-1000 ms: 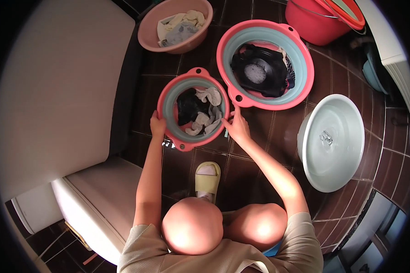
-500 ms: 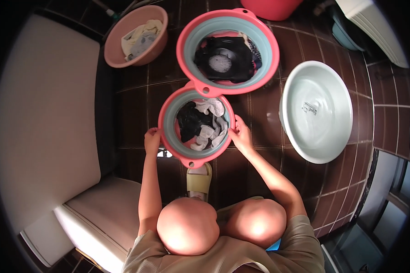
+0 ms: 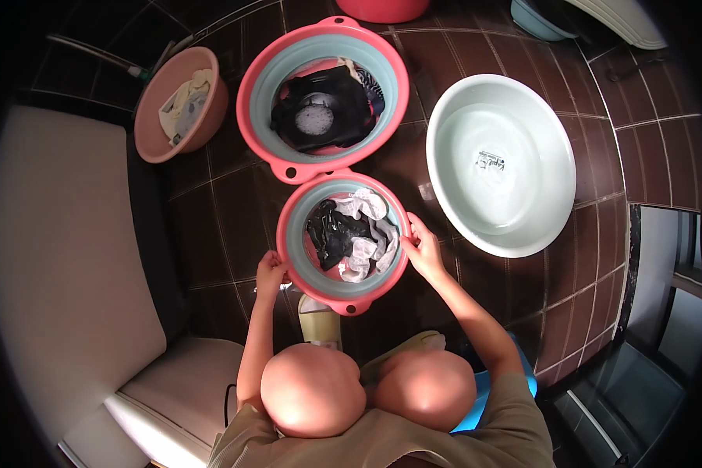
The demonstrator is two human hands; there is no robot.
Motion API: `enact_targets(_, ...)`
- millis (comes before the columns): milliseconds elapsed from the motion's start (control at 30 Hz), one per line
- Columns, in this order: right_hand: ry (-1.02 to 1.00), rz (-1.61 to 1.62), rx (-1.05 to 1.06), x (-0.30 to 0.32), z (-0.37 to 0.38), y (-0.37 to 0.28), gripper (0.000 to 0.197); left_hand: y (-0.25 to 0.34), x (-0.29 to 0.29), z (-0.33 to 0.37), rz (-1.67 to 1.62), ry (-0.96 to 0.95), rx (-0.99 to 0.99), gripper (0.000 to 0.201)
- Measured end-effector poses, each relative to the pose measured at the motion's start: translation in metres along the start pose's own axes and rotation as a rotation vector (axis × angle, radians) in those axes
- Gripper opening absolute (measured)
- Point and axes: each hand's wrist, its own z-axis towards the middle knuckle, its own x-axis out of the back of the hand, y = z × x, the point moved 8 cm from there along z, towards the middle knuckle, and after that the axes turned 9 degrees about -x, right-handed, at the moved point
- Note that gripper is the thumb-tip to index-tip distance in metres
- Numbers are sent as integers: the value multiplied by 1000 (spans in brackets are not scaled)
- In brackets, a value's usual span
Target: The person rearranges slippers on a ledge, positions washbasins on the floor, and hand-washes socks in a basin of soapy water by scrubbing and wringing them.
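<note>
A small round basin (image 3: 296, 265) with a pink rim and grey-blue inner wall is between my hands, in front of my knees. In it lie a wet black garment (image 3: 334, 236) and crumpled pale grey and white pieces of cloth (image 3: 363, 204). My left hand (image 3: 271, 271) has its fingers closed on the rim at the left. At the right side, my right hand (image 3: 423, 248) grips the same rim, thumb and fingers around it. Just beyond, almost touching it, stands a larger pink and grey-blue basin (image 3: 249, 101) holding dark clothes (image 3: 335, 101) and a patch of suds.
A pale oval basin (image 3: 558, 171) with water stands at the right on brown floor tiles. At the far left is a peach basin (image 3: 210, 117) with light cloths. A red tub (image 3: 382, 8) stands at the back. Part of a blue object (image 3: 483, 386) shows beside my right knee.
The view has turned, so the surroundings appear shifted left. Relative to the larger basin, the small one has moved right and a little nearer, with both hands still holding its rim.
</note>
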Motion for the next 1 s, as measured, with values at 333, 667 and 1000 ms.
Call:
enact_targets(333, 109, -73, -117, 25, -2, 9, 45, 5, -31, -21, -57, -71, 90, 20)
enact_targets(667, 48, 105, -107, 42, -54, -27, 46, 55, -23, -73, -130, -147, 233, 27)
enact_targets(1000, 122, 189, -203, 122, -82, -137, 45, 226, -25, -134, 69, -113, 82, 20)
